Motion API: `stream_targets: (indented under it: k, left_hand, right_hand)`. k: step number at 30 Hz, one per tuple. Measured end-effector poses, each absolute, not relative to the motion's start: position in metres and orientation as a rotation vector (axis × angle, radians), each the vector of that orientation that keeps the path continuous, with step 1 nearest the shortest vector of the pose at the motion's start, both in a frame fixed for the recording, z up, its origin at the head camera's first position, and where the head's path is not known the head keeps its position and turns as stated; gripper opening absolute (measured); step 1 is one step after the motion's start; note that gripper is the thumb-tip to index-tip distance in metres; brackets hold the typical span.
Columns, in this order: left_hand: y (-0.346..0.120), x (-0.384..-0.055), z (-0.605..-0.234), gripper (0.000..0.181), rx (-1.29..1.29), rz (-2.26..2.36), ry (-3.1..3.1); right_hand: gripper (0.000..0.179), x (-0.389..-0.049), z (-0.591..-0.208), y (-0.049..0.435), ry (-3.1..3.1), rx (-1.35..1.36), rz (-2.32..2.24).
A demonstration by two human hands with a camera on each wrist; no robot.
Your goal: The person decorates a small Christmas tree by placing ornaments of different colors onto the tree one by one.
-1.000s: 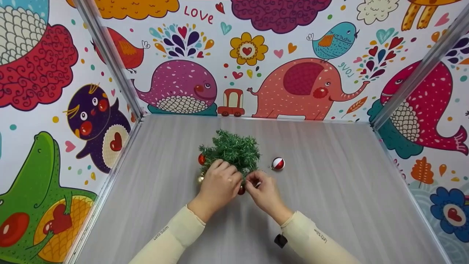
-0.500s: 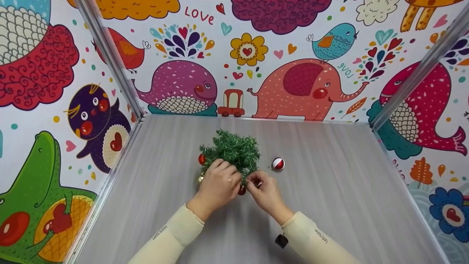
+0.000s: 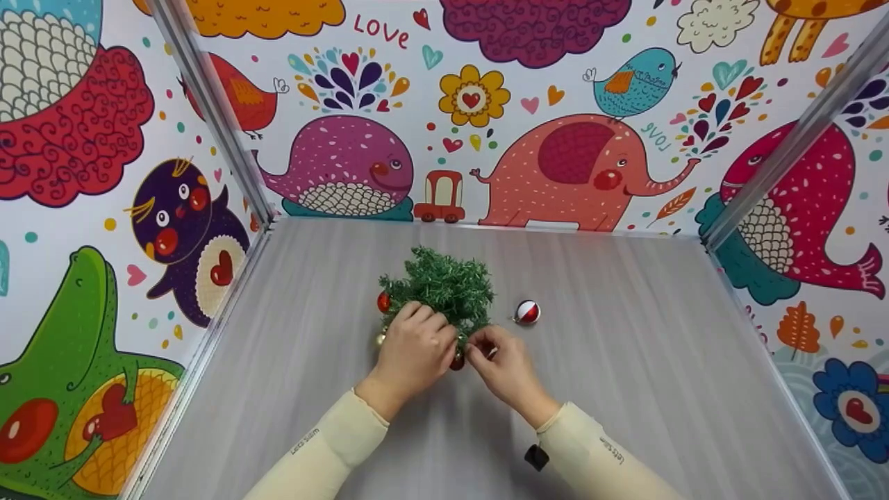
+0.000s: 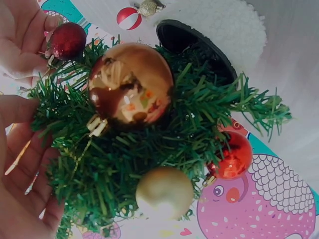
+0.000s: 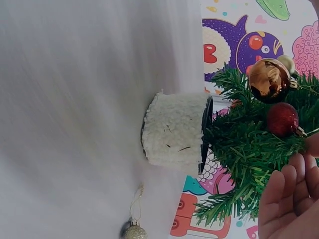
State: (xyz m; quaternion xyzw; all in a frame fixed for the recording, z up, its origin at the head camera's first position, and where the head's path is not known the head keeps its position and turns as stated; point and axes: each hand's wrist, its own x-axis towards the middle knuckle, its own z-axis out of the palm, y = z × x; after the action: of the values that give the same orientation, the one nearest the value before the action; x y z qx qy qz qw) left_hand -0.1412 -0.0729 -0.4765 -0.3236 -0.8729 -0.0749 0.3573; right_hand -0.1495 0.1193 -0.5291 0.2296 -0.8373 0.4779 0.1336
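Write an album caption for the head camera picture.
Two hands at a small green tree, a red-and-white bauble lying nearby.

A grey worktop [image 3: 625,347] with faint woodgrain streaks meets a printed white back wall [image 3: 507,139] along its far edge, where a purple whale [image 3: 347,160], a red car [image 3: 441,196] and a salmon elephant [image 3: 555,173] are pictured. Metal posts [image 3: 215,118] rise at both far corners. Beyond the left edge, the left wall [image 3: 69,222] shows a crocodile [image 3: 62,333] and penguin [image 3: 167,222]; beyond the right edge, the right wall [image 3: 871,208] bears a crimson whale [image 3: 806,201] and blue flower [image 3: 830,385]. Soft light leaves blurred shadows across the worktop
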Motion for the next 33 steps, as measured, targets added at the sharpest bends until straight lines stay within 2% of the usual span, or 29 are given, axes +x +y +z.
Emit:
stream_targets:
  k: [14,27,33]
  left_hand:
    - [-0.075,-0.1409,-0.4762,0.007,-0.841,-0.224,-2.236]
    - [-0.0748,-0.1402,-0.4766,0.014,-0.828,-0.275,-2.182]
    - [-0.0735,-0.1414,-0.4776,0.012,-0.798,-0.248,-2.188]
  right_hand:
    - [0.013,-0.149,-0.5277,0.1219,-2.358,0.681,1.45]
    - [0.016,-0.1501,-0.53,0.1285,-2.339,0.668,1.426]
    - [0.011,-0.1487,-0.5304,0.1283,-2.274,0.779,1.293]
